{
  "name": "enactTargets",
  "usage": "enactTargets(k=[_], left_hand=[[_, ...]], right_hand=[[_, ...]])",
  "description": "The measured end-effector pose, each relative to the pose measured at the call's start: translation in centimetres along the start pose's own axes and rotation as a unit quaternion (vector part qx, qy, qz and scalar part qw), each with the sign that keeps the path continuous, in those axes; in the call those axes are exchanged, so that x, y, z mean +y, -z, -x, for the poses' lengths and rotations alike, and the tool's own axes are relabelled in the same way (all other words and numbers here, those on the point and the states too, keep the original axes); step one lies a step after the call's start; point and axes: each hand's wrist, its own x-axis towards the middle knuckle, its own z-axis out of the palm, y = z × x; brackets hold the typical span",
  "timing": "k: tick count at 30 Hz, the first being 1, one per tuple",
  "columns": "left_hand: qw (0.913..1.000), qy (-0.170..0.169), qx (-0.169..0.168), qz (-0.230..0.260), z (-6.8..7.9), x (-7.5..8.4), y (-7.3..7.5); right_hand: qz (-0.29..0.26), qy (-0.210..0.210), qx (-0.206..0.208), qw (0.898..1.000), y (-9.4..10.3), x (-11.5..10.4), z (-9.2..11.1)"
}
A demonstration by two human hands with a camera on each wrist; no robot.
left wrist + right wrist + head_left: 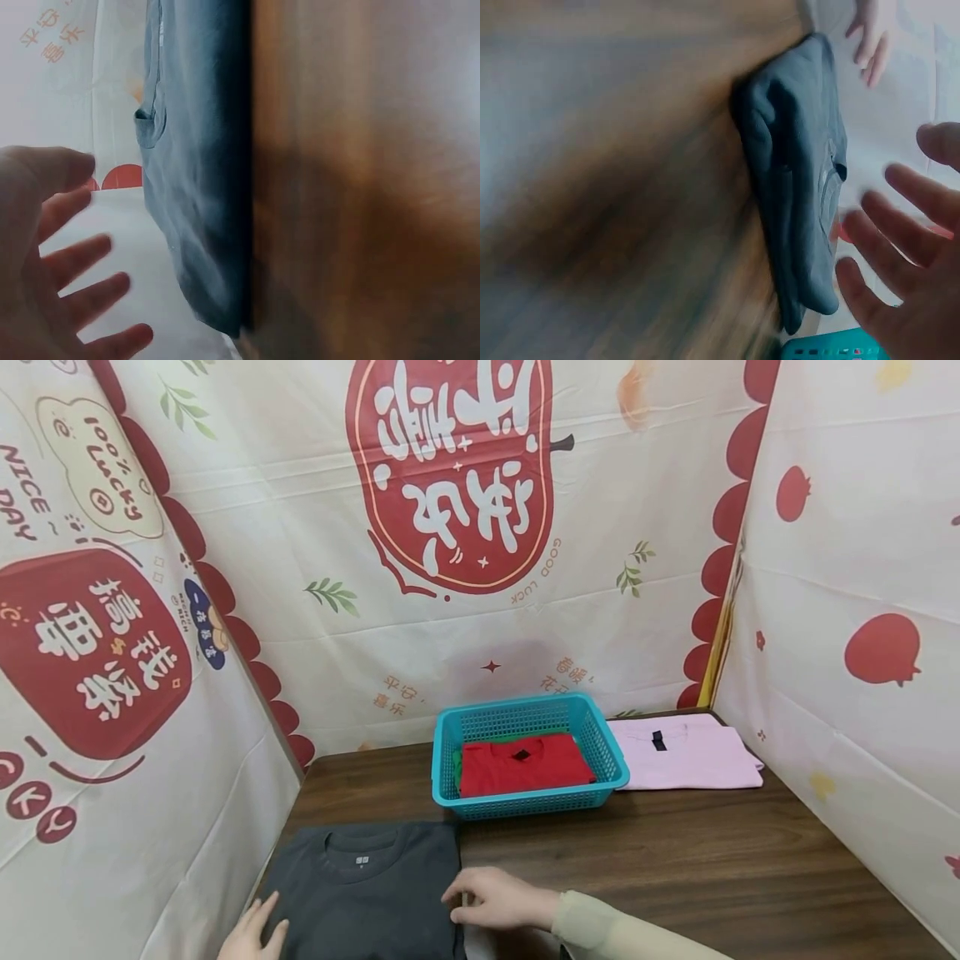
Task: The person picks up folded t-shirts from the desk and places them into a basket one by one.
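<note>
A dark grey T-shirt [375, 893], folded with its collar and small white label facing up, lies on the wooden table at the near left. My left hand [255, 933] hovers by its left edge, fingers spread; in the left wrist view the fingers [94, 255] are apart from the cloth. On the other side, my right hand [498, 897] is at the shirt's right edge with fingers loosely bent and nothing held. The right wrist view shows the stacked folds of the shirt [795, 180] beside those spread fingers [900, 225].
Behind the shirt stands a turquoise basket [525, 802] holding a folded red T-shirt [517, 772] over something green. To its right lies a folded pink T-shirt [693, 756]. Printed cloth walls [255, 527] enclose the wooden table [675, 852] at the back and both sides.
</note>
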Motion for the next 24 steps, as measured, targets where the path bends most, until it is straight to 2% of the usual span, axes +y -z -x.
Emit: enactTargets(k=[1, 3, 5, 12, 18, 24], left_hand=[[1.0, -0.001, 0.002, 0.008, -0.2, 0.0, 0.2], [0.9998, -0.007, -0.003, 0.018, -0.6, -0.1, 0.3], [0.9995, -0.01, -0.015, 0.025, -1.2, -0.2, 0.1], [0.9983, -0.014, -0.049, 0.029, -2.9, -1.0, -1.6], [0.9984, -0.015, -0.053, 0.01, -2.9, -1.5, -2.8], [0.9974, -0.013, -0.069, -0.014, -2.8, -1.1, -3.1]], right_hand=[[0.032, 0.004, 0.014, 0.999, 0.3, -0.8, -0.2], [0.06, -0.004, 0.028, 0.998, 0.8, -2.5, -0.7], [0.089, -0.008, 0.027, 0.996, 0.4, -2.9, -1.5], [0.182, -0.005, -0.004, 0.983, -2.4, -2.4, -4.2], [0.178, -0.054, -0.058, 0.981, -3.9, -2.0, -5.9], [0.16, -0.114, -0.095, 0.976, -4.5, -0.7, -6.6]])
